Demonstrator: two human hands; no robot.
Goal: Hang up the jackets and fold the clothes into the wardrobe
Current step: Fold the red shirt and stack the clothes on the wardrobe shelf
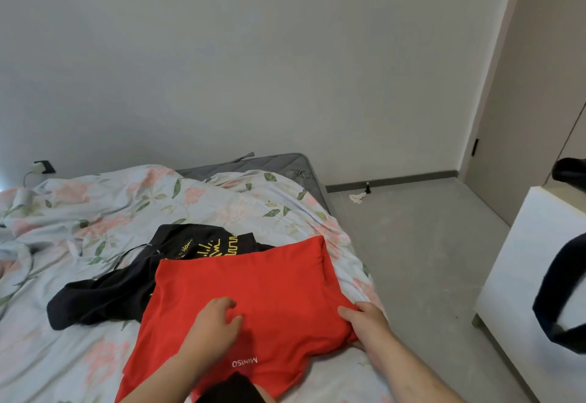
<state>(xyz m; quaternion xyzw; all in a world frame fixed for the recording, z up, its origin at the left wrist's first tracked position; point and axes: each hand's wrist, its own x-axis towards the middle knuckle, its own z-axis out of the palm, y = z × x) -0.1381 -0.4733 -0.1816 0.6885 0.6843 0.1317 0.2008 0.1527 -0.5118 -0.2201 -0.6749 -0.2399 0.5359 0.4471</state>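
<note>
- Shirt (253, 291), red, spread on floral bed (95, 212); white "MINISO" print, upside down.
- Left hand (215, 323): fingers curled, bunching its middle.
- Right hand (367, 323): pinching its right edge.
- Black top (111, 295), yellow print unreadable, partly beneath.

Softly and evenly lit, cool and a little dim, without hard shadows. Brightest at the far left edge, beside the pale-blue flowered bedsheet (95, 212). Only faintly shadowed under the left hand (212, 323) on the bright red cloth garment (269, 285). Nearly blown out on the white box-shaped cabinet (523, 276), near right. Smeared with blur along the dark navy strap loop (543, 301). Visibly bowed and tilted toward the right edge by the wide lens.
</note>
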